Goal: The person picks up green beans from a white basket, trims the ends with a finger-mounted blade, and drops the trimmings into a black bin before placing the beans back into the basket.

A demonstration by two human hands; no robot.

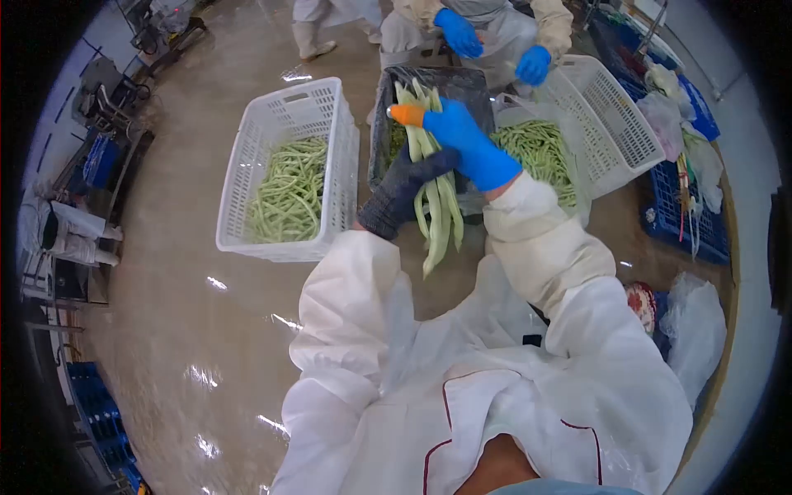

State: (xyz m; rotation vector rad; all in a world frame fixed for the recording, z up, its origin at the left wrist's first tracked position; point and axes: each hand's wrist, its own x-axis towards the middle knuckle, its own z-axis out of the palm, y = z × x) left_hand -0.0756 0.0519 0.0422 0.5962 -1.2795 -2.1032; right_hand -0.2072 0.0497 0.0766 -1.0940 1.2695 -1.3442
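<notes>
bean bundle (436, 194) upright between both hands' grip, seemingly.

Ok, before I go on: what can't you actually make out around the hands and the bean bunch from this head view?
- Head view: the middle of the bean bunch is covered by the left hand and right hand.
- The dark crate behind: its contents are mostly blocked by bunch and hands.
- What the orange tip at the right hand is: too small to tell.
- The co-worker's blue gloves: body cut off by the top edge.
</notes>
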